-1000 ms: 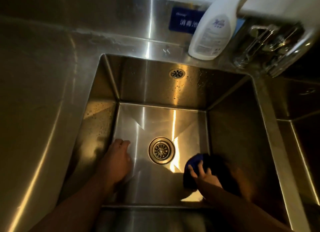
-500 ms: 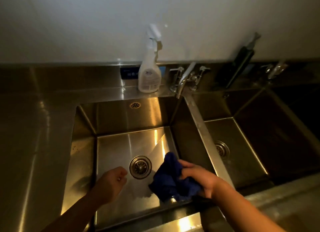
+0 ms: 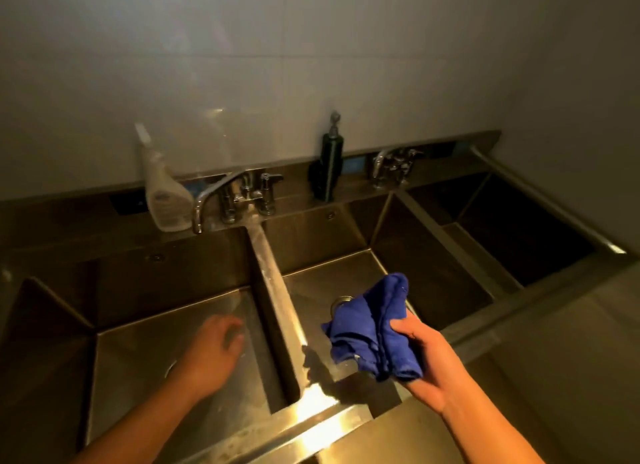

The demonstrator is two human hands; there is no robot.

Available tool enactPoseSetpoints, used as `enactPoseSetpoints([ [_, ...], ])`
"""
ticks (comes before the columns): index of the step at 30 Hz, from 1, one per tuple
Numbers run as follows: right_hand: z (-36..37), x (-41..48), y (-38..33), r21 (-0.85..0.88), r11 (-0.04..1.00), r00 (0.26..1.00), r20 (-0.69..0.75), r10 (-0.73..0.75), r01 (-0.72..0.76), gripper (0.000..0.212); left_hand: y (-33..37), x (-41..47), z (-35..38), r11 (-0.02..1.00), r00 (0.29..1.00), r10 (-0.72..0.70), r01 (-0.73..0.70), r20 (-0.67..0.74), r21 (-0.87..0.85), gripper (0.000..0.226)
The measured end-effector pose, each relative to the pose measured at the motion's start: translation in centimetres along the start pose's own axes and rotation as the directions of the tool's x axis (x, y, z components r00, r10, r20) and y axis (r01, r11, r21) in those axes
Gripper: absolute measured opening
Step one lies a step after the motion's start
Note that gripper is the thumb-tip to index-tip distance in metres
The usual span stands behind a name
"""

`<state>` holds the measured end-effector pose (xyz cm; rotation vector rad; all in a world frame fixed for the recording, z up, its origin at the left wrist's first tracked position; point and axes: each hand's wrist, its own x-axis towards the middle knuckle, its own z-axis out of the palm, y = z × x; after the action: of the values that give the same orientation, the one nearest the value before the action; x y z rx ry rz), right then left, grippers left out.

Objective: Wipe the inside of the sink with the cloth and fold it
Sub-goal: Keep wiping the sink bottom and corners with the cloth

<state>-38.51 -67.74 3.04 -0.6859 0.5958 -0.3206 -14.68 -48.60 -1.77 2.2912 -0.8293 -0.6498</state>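
A crumpled blue cloth (image 3: 372, 325) is bunched in my right hand (image 3: 424, 359), held in the air above the middle basin (image 3: 311, 283) of a steel sink with three basins. My left hand (image 3: 211, 352) hovers over the left basin (image 3: 138, 352), fingers loosely curled and holding nothing; it is blurred. The left drain is partly hidden behind my left wrist.
A white spray bottle (image 3: 162, 193) stands on the back ledge beside a faucet (image 3: 228, 193). A dark pump dispenser (image 3: 329, 165) and a second faucet (image 3: 391, 165) stand further right. A steel divider (image 3: 277, 300) separates the left and middle basins. The right basin (image 3: 512, 238) is dark.
My right hand has lifted the cloth out of the left basin and carried it right, over the middle basin. The view has tilted up and swung right. My left hand has risen off the basin floor.
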Motion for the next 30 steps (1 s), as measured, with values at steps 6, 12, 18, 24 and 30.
enactPoseSetpoints([
  [6,-6.3,-1.5,-4.7,-0.331,0.941,0.987,-0.115,-0.117,0.073,0.042,8.4,-0.6,4.6,0.997,0.994,-0.003,0.011,-0.105,0.079,0.045],
  [12,-8.7,1.8,-7.1,-0.693,0.721,0.959,-0.184,-0.216,0.029,0.058,11.8,0.8,8.3,0.967,0.995,-0.003,0.029,-0.104,0.253,0.055],
  [18,-9.9,5.4,-8.4,-0.808,0.588,0.96,-0.132,-0.246,0.039,0.064,12.2,4.8,10.9,0.951,0.996,-0.007,0.035,-0.094,0.308,0.055],
  [24,-12.1,8.7,-10.2,-0.893,0.448,0.976,-0.119,-0.183,-0.024,0.07,11.8,8.9,12.9,0.959,0.995,-0.034,0.059,-0.095,0.276,0.057],
  [30,-14.8,12.4,-10.9,-0.942,0.322,0.981,-0.142,-0.134,-0.092,0.075,12.0,11.3,14.3,0.938,0.988,0.059,-0.006,-0.142,0.345,0.06],
])
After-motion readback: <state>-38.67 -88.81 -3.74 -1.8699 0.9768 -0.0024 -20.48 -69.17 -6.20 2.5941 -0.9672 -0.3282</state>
